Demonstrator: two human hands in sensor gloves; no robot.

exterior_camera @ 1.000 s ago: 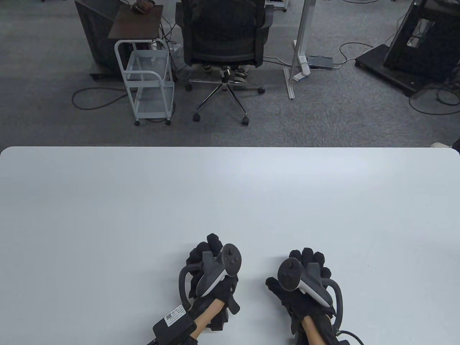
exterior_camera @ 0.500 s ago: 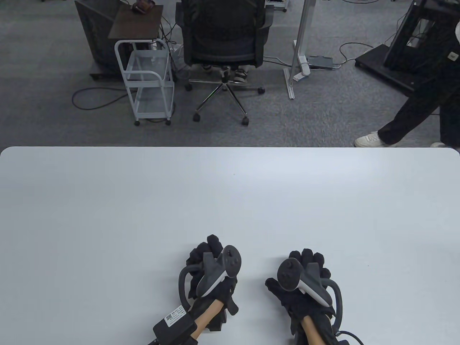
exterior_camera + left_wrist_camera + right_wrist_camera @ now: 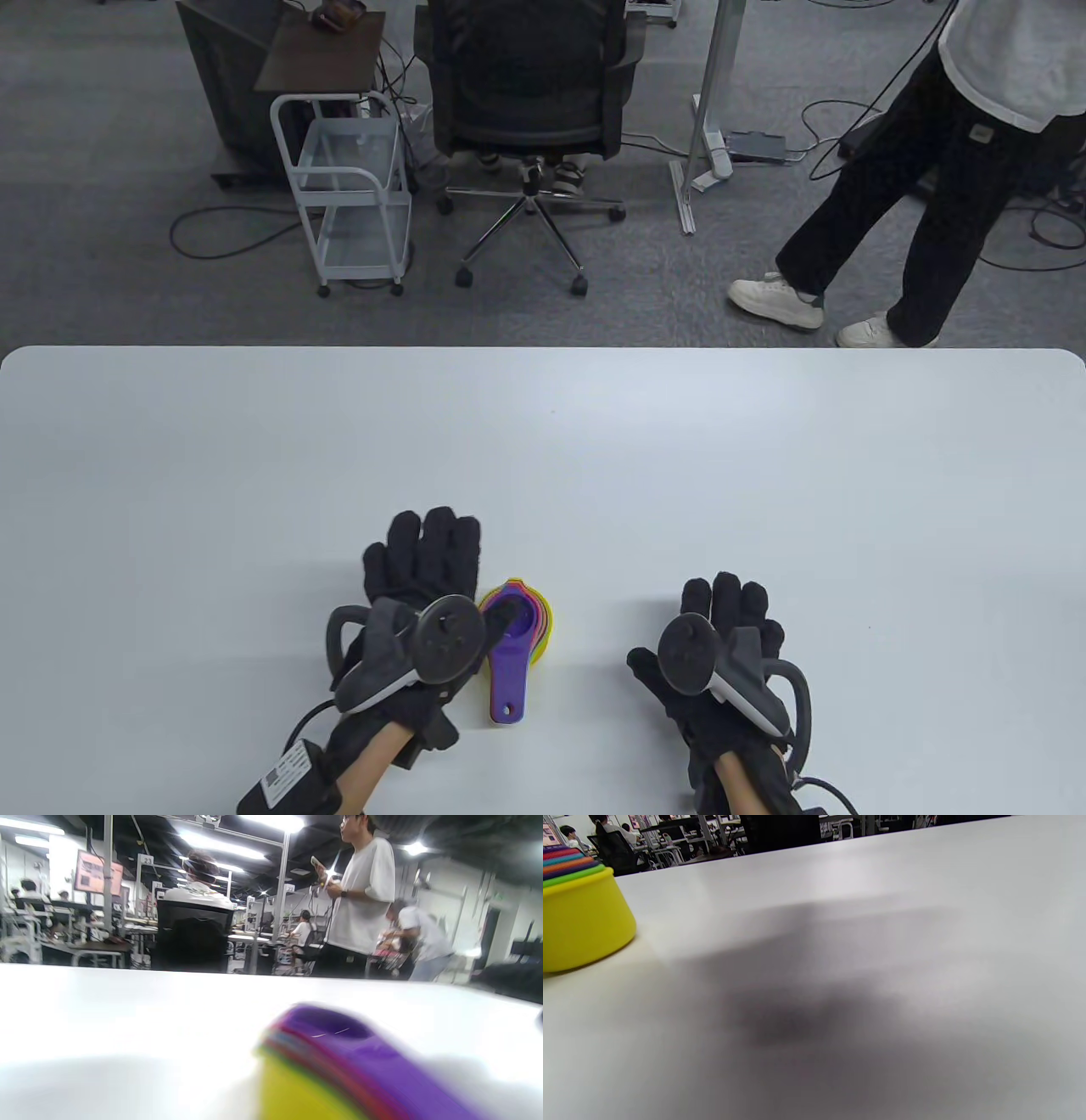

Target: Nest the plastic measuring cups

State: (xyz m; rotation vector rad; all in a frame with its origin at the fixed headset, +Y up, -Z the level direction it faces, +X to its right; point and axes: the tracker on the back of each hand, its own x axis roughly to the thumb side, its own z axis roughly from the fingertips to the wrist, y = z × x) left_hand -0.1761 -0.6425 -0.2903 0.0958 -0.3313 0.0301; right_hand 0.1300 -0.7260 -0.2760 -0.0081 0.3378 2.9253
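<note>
Apparently the nesting is complete, or nearly so. Nearest the person, the left hand [image 3: 422, 586] lies on the white surface [image 3: 254, 475] with its fingers extended flat and grasping nothing; the right hand [image 3: 721, 645] lies palm-down well to the right, fingers loosely spread, also grasping nothing. Between the two hands, just beside the left hand and touching it or nearly so, stands the stack of measuring cups [image 3: 516, 632]. The cups sit one inside another: the yellow cup [image 3: 583, 921] is outermost and rests upright on the surface, with green, orange, teal and red rims layered above its edge. The purple cup [image 3: 335, 1027] is innermost, and its handle [image 3: 509, 683] points toward the person over the other handles. No loose cup is visible anywhere on the surface. What remains, at most, is to check that each cup is fully seated. Beyond the far edge, a bystander [image 3: 925, 170] stands on the carpet.
</note>
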